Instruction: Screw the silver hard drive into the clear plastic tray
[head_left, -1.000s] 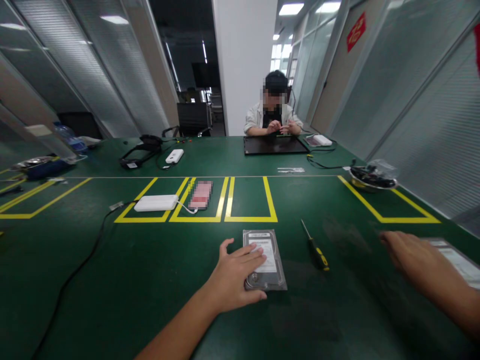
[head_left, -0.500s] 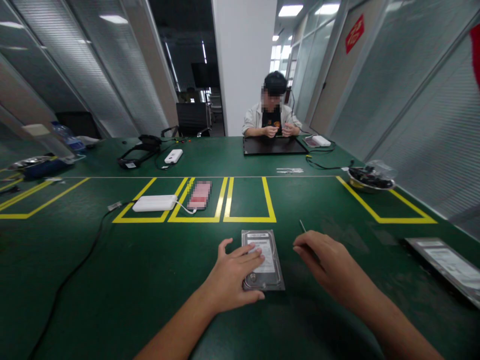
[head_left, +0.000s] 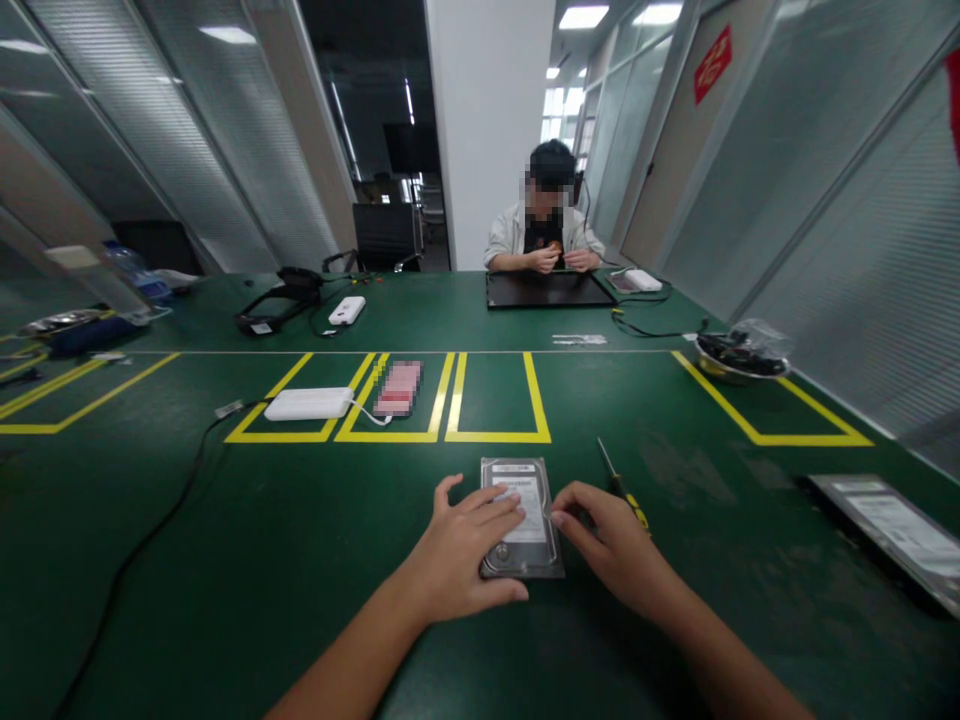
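Observation:
A hard drive (head_left: 534, 562) with a white label lies flat on the green table in front of me. My left hand (head_left: 469, 545) rests over its left side, fingers spread across the label and thumb near the bottom edge. At the drive's right edge is my right hand (head_left: 600, 535), its thumb and forefinger brought together in a pinch; whatever is between the tips is hidden or too small to see. A screwdriver (head_left: 616, 482) with a yellow and black handle lies on the table just beyond my right hand, its end partly covered by the hand.
Another larger drive-like device (head_left: 892, 530) lies at the right. Yellow tape frames (head_left: 499, 437) mark the table, with a white power bank (head_left: 309, 404) and a phone (head_left: 398, 388) further left. A bowl of cables (head_left: 742, 358) stands right. Across sits a person (head_left: 510, 235) behind a dark panel (head_left: 550, 291).
My right hand has let go of the screwdriver, which now lies on the table, and has moved left to the drive's edge. My left hand stays on the drive.

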